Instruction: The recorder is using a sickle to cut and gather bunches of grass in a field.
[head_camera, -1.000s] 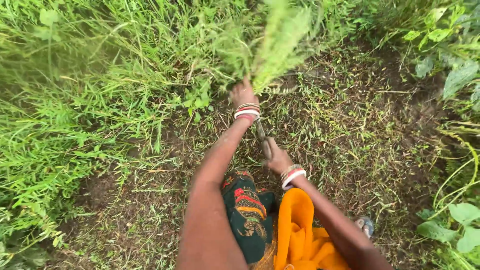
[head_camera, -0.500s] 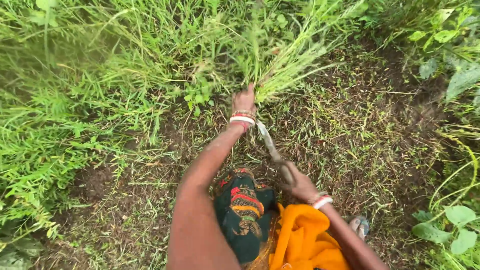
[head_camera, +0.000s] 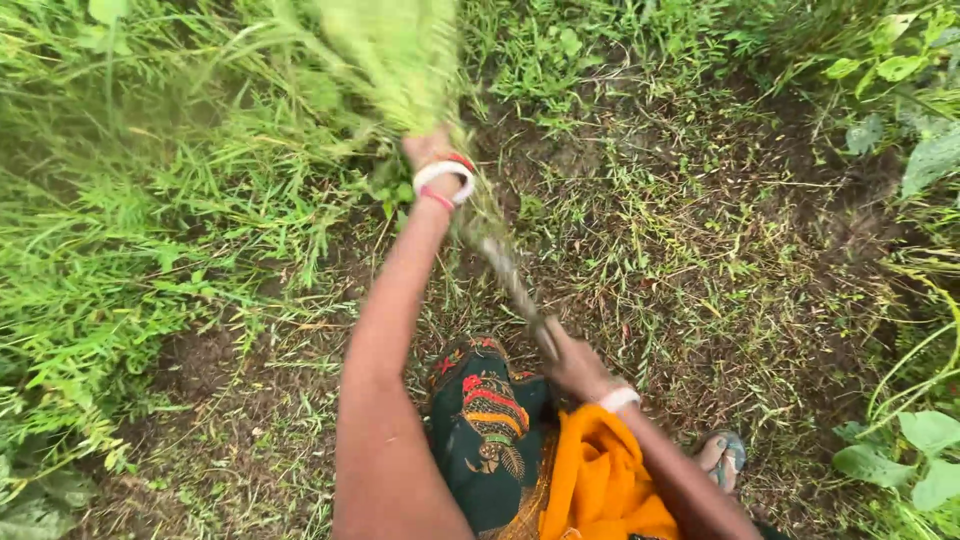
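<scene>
Left hand sits upper centre of frame, fist wrapped tight round a bunch of grass just above the roots. We see white and red bangles at that wrist. Grip looks full-hand, fingers mostly hidden by the stalks.

Right hand is lower centre, clenched on the handle of a sickle. Handle end is buried in the fist, so we can't see how much of it is covered. A white bangle sits at that wrist.

Sickle: long axis runs diagonally, from the right fist at lower centre up and left toward the base of the held bunch. Blade is motion-blurred, so we can't read the edge or its curve, nor tell if the tip touches the stalks. We judge it rigid and fairly light, sharp on one side; the handle is the only safe place to hold.

Grass bunch: long axis near vertical in frame, fanning from the fist up to the top edge, tips blurred. We judge it soft, light and springy, likely to slip if held loosely; best taken low, where the stems are packed together.

Outward: tall uncut grass fills the left side. Cut stubble and dark soil cover centre and right. Broad-leaved plants line the right edge. Bottom centre shows patterned green cloth, orange cloth, and a foot in a sandal beside them.
</scene>
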